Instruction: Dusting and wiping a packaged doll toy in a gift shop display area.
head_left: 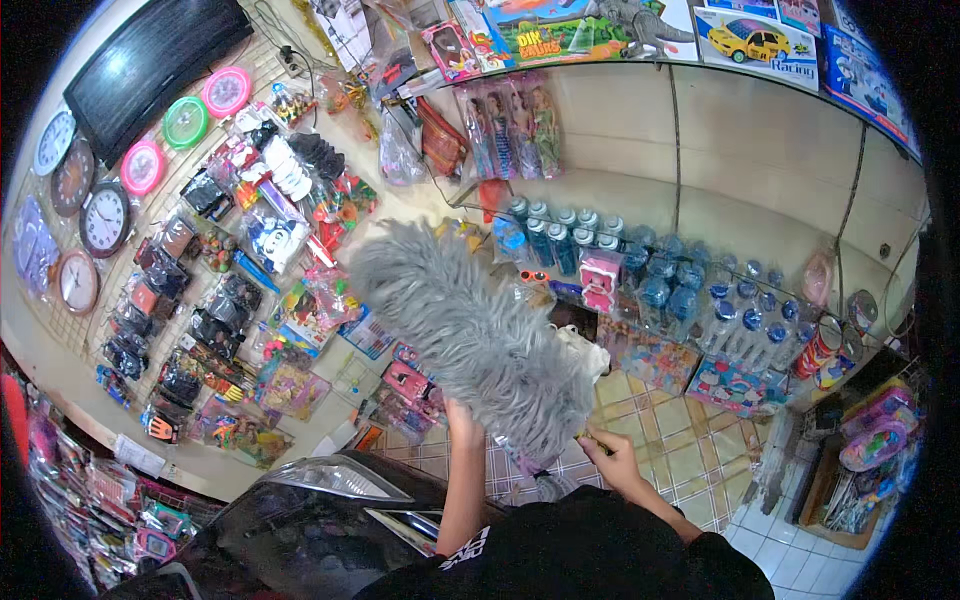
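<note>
A large grey fluffy duster (480,337) spans the middle of the view, running from upper left to lower right. My right hand (611,457) is closed around its thin yellowish handle at the lower right end. My left hand (463,424) is raised at the duster's lower edge; its fingers go behind the grey fibres, so what they do is hidden. Pink packaged toys (409,386) hang just left of that hand. A whitish cloth or bag (581,352) shows partly behind the duster's right side.
Wall clocks (105,217) and bagged goods (217,315) hang on the left wall. Glass shelving at right bears bottles (555,240), packed dolls (510,131) and toy boxes (757,45). A black motorcycle (300,517) stands at lower left. Below lies a tiled floor (660,442).
</note>
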The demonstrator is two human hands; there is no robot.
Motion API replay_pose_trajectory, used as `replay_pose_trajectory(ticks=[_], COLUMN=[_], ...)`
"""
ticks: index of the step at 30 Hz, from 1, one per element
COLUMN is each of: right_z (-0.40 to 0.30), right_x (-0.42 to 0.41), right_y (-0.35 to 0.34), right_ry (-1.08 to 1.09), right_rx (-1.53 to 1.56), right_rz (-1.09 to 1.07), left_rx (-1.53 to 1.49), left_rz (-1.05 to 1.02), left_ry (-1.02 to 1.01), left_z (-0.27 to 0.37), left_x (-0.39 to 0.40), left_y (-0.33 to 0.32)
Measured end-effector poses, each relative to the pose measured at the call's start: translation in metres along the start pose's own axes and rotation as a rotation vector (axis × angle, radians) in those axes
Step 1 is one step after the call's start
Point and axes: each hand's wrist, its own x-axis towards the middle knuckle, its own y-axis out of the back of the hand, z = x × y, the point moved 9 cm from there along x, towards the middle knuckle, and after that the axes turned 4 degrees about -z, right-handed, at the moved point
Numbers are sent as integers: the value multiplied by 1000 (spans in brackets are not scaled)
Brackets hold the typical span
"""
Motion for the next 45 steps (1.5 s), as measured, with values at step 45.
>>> replay_pose_trajectory(ticks=[45], right_z=[33], right_x=[3], right_y=[-9], right_ry=[-406], right_rx=[720], right_rz=[-134], left_rx=[-173], left_rz=[388], left_ry=[-175], left_z=[52], left_x=[0], left_y=[-19])
